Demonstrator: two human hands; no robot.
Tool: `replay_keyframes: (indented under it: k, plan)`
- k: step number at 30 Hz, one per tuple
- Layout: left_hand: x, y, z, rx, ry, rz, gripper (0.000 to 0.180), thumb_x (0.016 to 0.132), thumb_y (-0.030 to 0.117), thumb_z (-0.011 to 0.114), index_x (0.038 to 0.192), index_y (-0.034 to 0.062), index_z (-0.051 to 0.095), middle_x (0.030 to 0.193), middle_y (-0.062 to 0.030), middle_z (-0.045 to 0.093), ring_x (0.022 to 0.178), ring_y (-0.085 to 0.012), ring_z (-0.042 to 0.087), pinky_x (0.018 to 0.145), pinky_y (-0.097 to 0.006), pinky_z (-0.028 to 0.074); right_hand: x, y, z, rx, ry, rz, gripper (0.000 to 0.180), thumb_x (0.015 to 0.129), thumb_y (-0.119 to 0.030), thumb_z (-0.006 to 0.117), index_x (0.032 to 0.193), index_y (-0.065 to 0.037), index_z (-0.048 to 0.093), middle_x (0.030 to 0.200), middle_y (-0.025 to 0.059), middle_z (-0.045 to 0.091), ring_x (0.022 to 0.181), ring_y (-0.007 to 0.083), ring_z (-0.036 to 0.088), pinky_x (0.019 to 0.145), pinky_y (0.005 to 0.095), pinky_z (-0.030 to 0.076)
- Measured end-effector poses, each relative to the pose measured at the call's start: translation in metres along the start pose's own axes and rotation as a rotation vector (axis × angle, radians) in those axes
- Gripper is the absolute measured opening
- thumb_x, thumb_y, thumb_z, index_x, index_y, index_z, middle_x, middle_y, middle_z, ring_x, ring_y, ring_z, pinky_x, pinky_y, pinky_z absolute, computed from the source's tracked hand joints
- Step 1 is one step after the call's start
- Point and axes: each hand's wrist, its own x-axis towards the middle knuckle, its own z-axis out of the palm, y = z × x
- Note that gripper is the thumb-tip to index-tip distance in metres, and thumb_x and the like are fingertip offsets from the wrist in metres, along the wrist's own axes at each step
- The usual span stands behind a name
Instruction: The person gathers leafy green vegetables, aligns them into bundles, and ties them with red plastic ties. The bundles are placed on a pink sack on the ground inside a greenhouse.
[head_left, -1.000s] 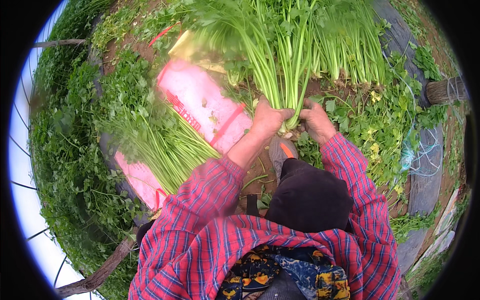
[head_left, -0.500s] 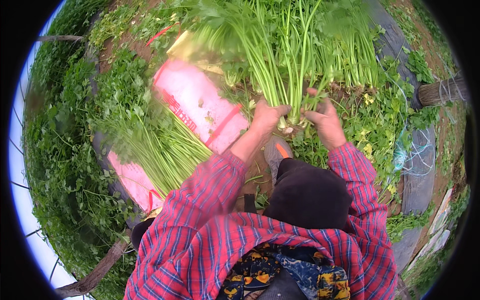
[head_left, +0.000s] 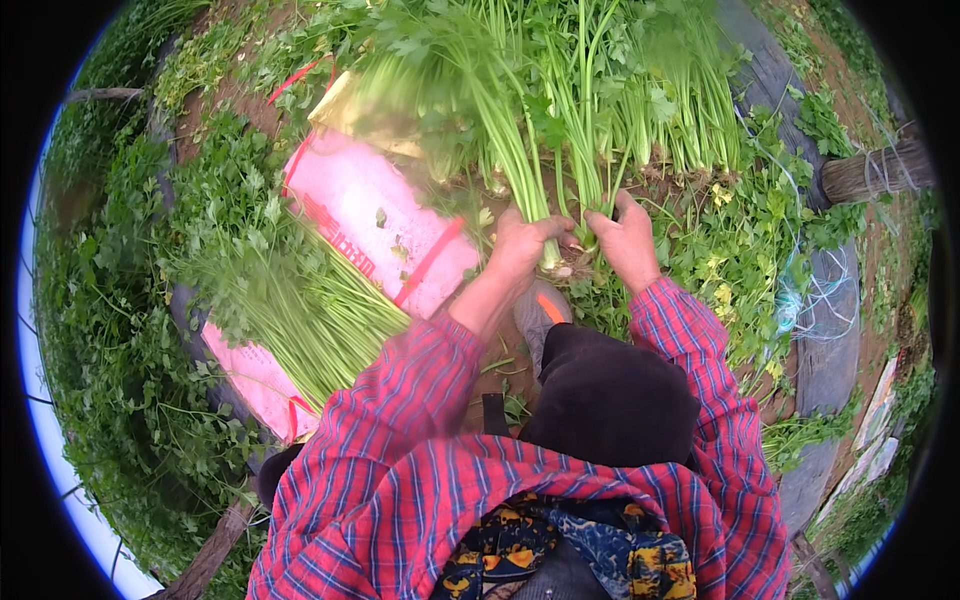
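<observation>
My left hand [head_left: 512, 252] is closed around the lower stalks of a celery bunch [head_left: 533, 190], just above its pale root end. Close beside it on the right, my right hand [head_left: 630, 242] pinches the base of other celery stalks [head_left: 588, 180]. A narrow gap shows between the two groups of stalks. Their leafy tops reach away from me and merge with the greenery behind. More celery with roots [head_left: 700, 130] stands in a row beyond my right hand.
A pink sack [head_left: 385, 215] with red straps lies at left, cut celery [head_left: 320, 310] on it. Tangled pale-blue twine [head_left: 815, 310] lies at right near a wooden post [head_left: 875, 175]. My shoe [head_left: 540, 312] is below my hands. Loose leaves litter the soil.
My right hand has come in to the left and now pinches stalks near their base. The stalks between my hands have parted into two groups. My left hand keeps its grip.
</observation>
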Motion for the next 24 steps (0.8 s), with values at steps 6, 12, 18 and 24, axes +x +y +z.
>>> replay_keyframes:
  k: [6,12,18,24]
  plan:
    - [0.003,0.002,0.009,-0.061,-0.004,0.014,0.030,0.077,0.004,0.064,0.104,-0.0040,0.052,0.092,-0.0110,0.063,0.077,-0.0199,0.062,0.064,-0.030,0.051,-0.018,0.011,-0.005,0.174,0.032,-0.033,0.026,0.083,-0.011,0.055,0.103,0.005,0.048,0.083,0.0099,0.061,0.076,0.0148,0.055,0.069,0.0292,0.045]
    - [0.001,0.016,0.019,-0.216,-0.078,-0.165,0.032,0.075,0.004,0.067,0.104,0.0008,0.055,0.096,-0.0088,0.062,0.084,-0.0225,0.062,0.072,-0.049,0.052,-0.026,0.004,0.002,0.183,0.019,-0.064,0.028,0.092,-0.017,0.050,0.108,0.005,0.044,0.085,0.0051,0.056,0.080,0.0120,0.049,0.076,0.0267,0.041]
    - [-0.003,0.030,0.042,-0.205,-0.160,-0.055,0.025,0.076,0.000,0.060,0.100,-0.0032,0.054,0.091,-0.0124,0.061,0.076,-0.0247,0.064,0.068,-0.044,0.056,-0.071,-0.007,-0.047,0.505,0.138,-0.376,0.020,0.097,-0.024,0.043,0.099,-0.004,0.043,0.073,0.0011,0.043,0.067,0.0110,0.043,0.062,0.0245,0.038]
    - [-0.026,0.051,0.070,-0.526,-0.362,-0.144,0.036,0.083,0.007,0.056,0.114,-0.0071,0.045,0.107,-0.0235,0.059,0.086,-0.0291,0.063,0.073,-0.042,0.056,-0.111,0.032,-0.144,0.460,0.675,-0.342,0.024,0.096,-0.028,0.044,0.096,-0.004,0.044,0.069,0.0011,0.046,0.055,0.0091,0.043,0.049,0.0241,0.041]
